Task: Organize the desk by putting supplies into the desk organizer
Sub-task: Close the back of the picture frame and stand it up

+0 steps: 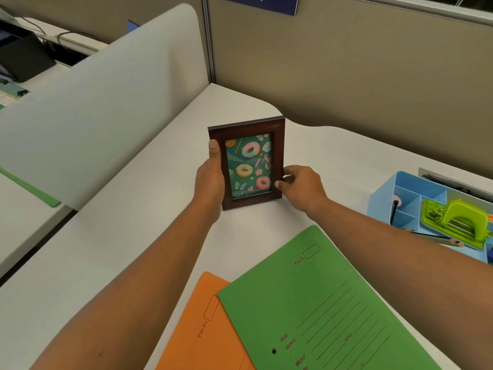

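Fingers first: our left hand [210,177] wraps the left edge of the picture frame [249,161], thumb on its front, while our right hand [300,186] pinches the lower right corner, so both are closed on it. We hold the frame upright near the desk [133,236] corner, probably to stand it out of the way. Nearer us lie a green folder [320,303] over an orange folder [202,327]. The blue organizer [384,193] sits well apart at right, already holding a green hole punch [458,220] and pencils [437,239].
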Action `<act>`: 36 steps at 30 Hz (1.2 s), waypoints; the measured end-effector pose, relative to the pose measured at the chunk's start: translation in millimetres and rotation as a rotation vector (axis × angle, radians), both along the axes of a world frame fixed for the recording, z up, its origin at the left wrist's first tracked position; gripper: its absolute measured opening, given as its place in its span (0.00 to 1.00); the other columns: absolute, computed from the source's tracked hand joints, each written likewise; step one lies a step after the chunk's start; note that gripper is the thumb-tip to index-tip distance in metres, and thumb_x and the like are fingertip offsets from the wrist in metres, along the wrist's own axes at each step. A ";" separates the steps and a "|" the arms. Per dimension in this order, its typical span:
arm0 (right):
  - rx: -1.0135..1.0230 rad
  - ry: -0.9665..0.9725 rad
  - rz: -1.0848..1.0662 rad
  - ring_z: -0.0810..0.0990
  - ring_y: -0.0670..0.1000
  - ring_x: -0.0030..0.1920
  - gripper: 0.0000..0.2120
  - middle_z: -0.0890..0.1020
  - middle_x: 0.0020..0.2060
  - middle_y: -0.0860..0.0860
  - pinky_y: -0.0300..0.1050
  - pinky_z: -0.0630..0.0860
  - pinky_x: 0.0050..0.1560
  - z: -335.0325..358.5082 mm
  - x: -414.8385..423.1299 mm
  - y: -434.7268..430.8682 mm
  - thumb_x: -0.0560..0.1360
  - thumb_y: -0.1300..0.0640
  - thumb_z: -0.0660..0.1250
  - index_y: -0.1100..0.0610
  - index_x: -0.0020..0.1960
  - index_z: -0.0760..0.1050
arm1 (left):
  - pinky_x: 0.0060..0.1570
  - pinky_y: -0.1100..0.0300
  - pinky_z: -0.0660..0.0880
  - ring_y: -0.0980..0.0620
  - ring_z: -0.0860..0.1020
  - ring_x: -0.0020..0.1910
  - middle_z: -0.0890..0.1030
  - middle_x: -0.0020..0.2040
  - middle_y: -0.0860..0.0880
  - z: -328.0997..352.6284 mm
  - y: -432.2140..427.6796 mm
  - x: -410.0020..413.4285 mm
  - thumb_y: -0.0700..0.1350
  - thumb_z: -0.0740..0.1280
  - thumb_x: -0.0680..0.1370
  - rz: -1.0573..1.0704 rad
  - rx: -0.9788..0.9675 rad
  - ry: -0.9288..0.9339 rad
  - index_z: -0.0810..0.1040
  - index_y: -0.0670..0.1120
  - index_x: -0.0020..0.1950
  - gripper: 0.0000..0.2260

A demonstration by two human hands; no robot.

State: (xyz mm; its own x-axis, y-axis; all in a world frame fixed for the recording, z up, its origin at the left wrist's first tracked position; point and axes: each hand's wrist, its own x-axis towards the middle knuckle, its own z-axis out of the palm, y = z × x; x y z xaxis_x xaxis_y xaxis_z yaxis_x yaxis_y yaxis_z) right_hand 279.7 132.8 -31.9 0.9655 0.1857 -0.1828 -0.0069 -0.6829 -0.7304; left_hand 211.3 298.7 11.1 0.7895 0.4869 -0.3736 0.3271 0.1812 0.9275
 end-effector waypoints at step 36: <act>0.041 -0.121 0.008 0.78 0.46 0.58 0.20 0.79 0.60 0.49 0.48 0.77 0.60 24.5 -101.0 -66.3 0.75 0.56 0.70 0.54 0.66 0.74 | 0.70 0.49 0.65 0.51 0.65 0.72 0.66 0.74 0.50 -51.3 -44.4 -139.8 0.52 0.73 0.73 -0.051 0.686 -0.029 0.54 0.49 0.78 0.39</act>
State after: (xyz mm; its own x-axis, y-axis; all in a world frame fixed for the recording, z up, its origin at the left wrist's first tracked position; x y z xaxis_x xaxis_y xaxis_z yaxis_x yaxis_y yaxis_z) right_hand 178.7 66.5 -7.3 0.9785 0.1981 -0.0569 0.0881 -0.6519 -0.7532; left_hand 71.5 254.3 -40.1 0.8231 0.5672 0.0275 0.2925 -0.4649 0.8357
